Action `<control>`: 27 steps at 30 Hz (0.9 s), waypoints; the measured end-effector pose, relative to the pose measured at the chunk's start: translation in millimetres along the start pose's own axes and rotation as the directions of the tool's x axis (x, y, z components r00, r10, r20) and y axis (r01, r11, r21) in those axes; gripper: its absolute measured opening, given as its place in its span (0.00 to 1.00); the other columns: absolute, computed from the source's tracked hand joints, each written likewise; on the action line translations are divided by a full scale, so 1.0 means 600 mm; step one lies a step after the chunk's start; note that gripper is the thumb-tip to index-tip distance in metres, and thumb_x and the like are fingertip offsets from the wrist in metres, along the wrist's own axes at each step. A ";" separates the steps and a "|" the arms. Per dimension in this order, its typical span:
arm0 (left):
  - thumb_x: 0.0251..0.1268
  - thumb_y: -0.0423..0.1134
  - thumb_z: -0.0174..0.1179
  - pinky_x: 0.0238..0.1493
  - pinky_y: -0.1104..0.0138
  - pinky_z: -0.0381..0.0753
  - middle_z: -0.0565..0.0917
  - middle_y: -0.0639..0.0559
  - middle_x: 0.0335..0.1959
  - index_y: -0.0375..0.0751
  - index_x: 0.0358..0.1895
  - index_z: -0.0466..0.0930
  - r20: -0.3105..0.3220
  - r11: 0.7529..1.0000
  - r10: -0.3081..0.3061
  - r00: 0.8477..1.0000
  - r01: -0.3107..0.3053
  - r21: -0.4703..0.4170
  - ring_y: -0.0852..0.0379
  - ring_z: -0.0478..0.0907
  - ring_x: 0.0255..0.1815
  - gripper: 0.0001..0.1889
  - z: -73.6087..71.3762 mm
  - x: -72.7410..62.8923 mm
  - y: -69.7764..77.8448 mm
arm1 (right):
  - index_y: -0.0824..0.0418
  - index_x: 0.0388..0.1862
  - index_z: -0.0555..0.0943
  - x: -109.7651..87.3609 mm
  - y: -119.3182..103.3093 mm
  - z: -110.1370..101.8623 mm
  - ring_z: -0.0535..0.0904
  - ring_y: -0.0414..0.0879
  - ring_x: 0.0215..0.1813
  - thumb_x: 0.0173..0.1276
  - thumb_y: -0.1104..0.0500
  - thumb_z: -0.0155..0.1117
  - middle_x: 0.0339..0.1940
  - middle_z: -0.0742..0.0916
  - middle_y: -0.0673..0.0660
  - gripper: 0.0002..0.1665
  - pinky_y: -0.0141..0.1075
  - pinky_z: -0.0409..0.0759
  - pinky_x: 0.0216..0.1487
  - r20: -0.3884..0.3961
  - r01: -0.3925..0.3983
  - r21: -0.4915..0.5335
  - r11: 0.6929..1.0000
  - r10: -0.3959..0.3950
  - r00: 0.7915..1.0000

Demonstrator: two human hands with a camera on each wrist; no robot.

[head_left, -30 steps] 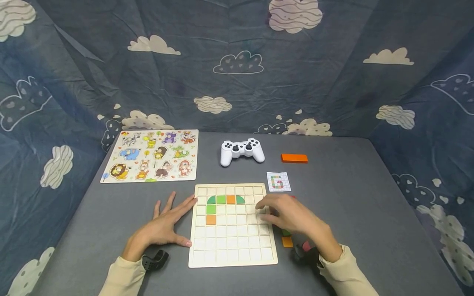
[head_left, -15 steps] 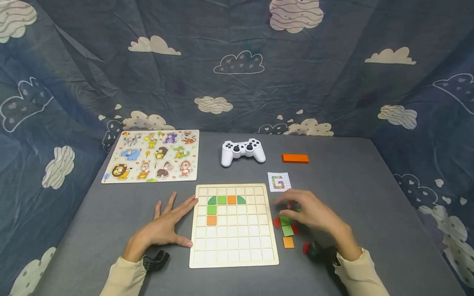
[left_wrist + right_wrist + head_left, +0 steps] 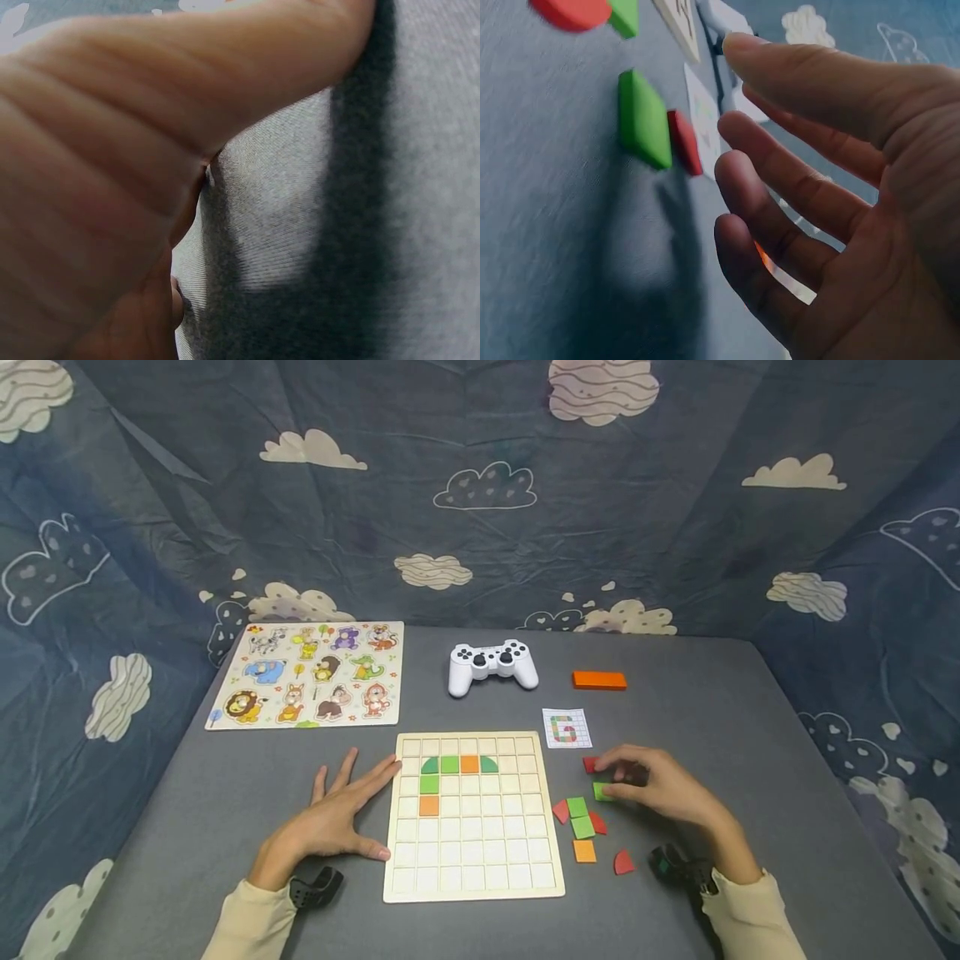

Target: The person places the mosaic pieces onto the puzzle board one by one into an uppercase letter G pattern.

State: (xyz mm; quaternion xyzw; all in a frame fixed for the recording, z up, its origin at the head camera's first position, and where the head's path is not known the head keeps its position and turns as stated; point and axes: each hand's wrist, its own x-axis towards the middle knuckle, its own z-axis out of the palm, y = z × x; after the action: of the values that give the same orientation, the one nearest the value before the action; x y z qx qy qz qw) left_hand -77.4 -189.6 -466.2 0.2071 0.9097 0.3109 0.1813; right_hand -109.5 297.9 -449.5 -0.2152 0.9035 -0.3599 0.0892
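Observation:
Spread fingers of my left hand (image 3: 328,818) touch the left edge of a wooden grid board (image 3: 480,870). Green, orange and dark green pieces sit in its cells along a row and down a column. To the right of the board, my right hand (image 3: 663,785) hovers above the table with bent, parted fingers. Nearest to it are a green square tile (image 3: 601,792) and a red tile (image 3: 589,764), partly covered by the fingers in the head view. Nothing lies between thumb and fingers in the right wrist view, where the green tile (image 3: 643,120) rests on the table.
Loose green squares (image 3: 582,827), an orange square (image 3: 584,852) and red pieces (image 3: 623,862) lie right of the board. Behind them is a pattern card (image 3: 567,728). Farther back are a white game controller (image 3: 492,667), an orange block (image 3: 599,681) and an animal puzzle (image 3: 303,677).
My right hand has moved from the board's right edge rightward to the loose tiles, uncovering several of them. The left hand stays at the board's edge.

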 end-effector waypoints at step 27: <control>0.36 0.59 0.80 0.67 0.28 0.18 0.51 0.50 0.83 0.51 0.81 0.52 -0.003 1.000 -0.004 1.000 0.004 0.005 0.29 0.24 0.80 0.65 -0.001 0.001 0.002 | 0.56 0.50 0.86 -0.008 0.031 0.016 0.75 0.45 0.39 0.56 0.60 0.79 0.46 0.85 0.54 0.21 0.33 0.73 0.39 0.067 -0.070 0.086 0.994 0.064 0.996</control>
State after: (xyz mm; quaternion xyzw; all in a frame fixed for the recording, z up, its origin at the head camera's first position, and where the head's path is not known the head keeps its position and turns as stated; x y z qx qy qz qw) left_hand -77.6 -188.7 -465.2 0.2052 0.9111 0.3086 0.1803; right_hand -108.2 306.4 -469.0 -0.1919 0.8900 -0.3893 0.1397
